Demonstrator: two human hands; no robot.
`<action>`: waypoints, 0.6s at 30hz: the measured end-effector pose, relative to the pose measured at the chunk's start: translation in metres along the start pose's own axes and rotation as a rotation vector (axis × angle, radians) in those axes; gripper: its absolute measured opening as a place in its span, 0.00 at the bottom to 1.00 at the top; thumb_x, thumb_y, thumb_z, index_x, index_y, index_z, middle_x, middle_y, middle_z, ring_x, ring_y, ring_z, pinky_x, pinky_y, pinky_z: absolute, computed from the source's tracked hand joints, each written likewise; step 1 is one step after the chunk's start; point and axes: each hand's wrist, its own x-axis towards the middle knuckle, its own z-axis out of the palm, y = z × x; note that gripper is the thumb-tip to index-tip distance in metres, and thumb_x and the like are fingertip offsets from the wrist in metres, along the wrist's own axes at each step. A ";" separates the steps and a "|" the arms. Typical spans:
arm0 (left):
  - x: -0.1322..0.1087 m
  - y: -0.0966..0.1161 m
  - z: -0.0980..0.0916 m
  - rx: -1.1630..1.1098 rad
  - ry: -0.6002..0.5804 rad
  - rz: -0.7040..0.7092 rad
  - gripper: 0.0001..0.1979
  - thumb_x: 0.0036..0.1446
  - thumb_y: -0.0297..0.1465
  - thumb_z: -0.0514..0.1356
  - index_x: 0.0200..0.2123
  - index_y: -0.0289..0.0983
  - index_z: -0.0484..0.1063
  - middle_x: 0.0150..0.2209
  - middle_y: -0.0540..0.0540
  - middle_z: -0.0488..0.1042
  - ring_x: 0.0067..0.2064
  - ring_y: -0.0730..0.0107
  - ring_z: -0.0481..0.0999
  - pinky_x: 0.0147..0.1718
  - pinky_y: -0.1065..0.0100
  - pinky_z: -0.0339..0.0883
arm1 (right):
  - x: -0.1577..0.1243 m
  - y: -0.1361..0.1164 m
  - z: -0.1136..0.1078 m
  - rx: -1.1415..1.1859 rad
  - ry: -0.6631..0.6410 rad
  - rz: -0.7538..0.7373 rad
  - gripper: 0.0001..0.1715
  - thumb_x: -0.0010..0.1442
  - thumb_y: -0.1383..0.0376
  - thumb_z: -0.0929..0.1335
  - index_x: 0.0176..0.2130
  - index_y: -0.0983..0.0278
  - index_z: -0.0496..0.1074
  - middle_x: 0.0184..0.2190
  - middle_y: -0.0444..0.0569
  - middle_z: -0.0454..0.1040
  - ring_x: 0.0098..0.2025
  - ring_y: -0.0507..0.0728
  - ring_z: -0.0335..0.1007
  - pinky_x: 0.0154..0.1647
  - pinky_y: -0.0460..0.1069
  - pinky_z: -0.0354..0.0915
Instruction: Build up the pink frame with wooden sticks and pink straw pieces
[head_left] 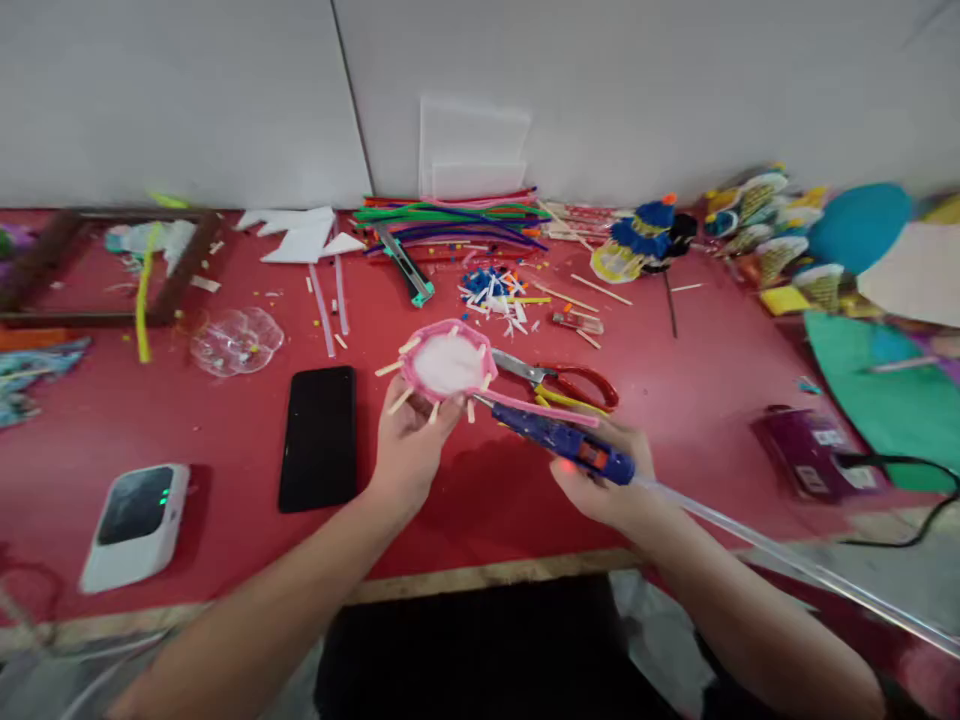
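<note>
Take the pink-rimmed piece (450,365) as the centre of your clock, held just above the red tabletop (480,525). Your left hand (405,445), at 7 o'clock, pinches its near edge between thumb and fingers. Your right hand (611,500), at 4 o'clock, is curled around the back of a blue glue gun (532,428), whose metal tip meets or nearly meets the rim; you can't tell which. The piece is a shallow, rounded form with a pale, fuzzy-looking middle, a folded soft pink border, and short, blunt wooden sticks (389,368) spaced about it. A narrow pink strip (544,408) trails from the rim toward 4 o'clock, along the gun; whether your right fingers touch its end is hidden. A long, smooth, clear glue stick (787,560) runs out behind the gun. At 3 o'clock lie steel scissors (581,385) with red and yellow handles; at 8, a flat black phone (317,438); at 9, a clear, scalloped plastic dish (238,342); at 12, thin, colourful stems (450,215).
</note>
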 end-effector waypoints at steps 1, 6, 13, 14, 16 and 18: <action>0.000 0.000 0.000 0.006 0.001 -0.002 0.20 0.42 0.32 0.73 0.39 0.38 0.72 0.36 0.49 0.78 0.38 0.69 0.77 0.41 0.68 0.72 | 0.001 -0.002 0.000 -0.001 -0.005 0.002 0.11 0.45 0.72 0.65 0.32 0.60 0.69 0.25 0.43 0.71 0.26 0.54 0.69 0.27 0.47 0.66; -0.001 0.002 0.001 0.011 0.012 -0.019 0.20 0.42 0.32 0.73 0.38 0.39 0.72 0.34 0.49 0.78 0.38 0.68 0.78 0.40 0.67 0.72 | 0.006 -0.005 -0.001 0.000 -0.032 0.004 0.09 0.45 0.73 0.64 0.29 0.60 0.67 0.21 0.41 0.66 0.22 0.51 0.63 0.24 0.46 0.64; -0.003 0.004 0.002 0.037 0.028 -0.018 0.19 0.43 0.32 0.73 0.39 0.38 0.72 0.33 0.49 0.78 0.36 0.68 0.78 0.39 0.67 0.72 | 0.007 -0.005 -0.002 -0.023 -0.032 -0.015 0.08 0.46 0.72 0.64 0.28 0.60 0.66 0.22 0.41 0.66 0.22 0.51 0.63 0.24 0.46 0.64; -0.003 0.004 0.002 0.038 0.029 -0.016 0.19 0.43 0.32 0.73 0.39 0.38 0.72 0.34 0.49 0.78 0.36 0.68 0.78 0.39 0.67 0.72 | 0.007 -0.006 -0.003 -0.024 -0.032 -0.015 0.08 0.47 0.72 0.64 0.29 0.60 0.66 0.22 0.41 0.66 0.22 0.51 0.63 0.24 0.46 0.64; -0.003 0.004 0.003 0.035 0.029 -0.020 0.20 0.43 0.32 0.73 0.39 0.38 0.73 0.34 0.49 0.78 0.36 0.69 0.77 0.39 0.67 0.72 | 0.008 -0.007 -0.003 -0.029 -0.026 -0.025 0.08 0.47 0.72 0.64 0.29 0.60 0.66 0.22 0.41 0.66 0.23 0.51 0.64 0.25 0.47 0.65; -0.002 0.004 0.003 0.032 0.027 -0.027 0.20 0.43 0.31 0.73 0.40 0.38 0.73 0.34 0.49 0.78 0.36 0.69 0.77 0.40 0.67 0.72 | 0.009 -0.008 -0.003 -0.040 -0.021 -0.040 0.08 0.46 0.72 0.64 0.29 0.60 0.66 0.21 0.41 0.66 0.22 0.51 0.63 0.26 0.47 0.66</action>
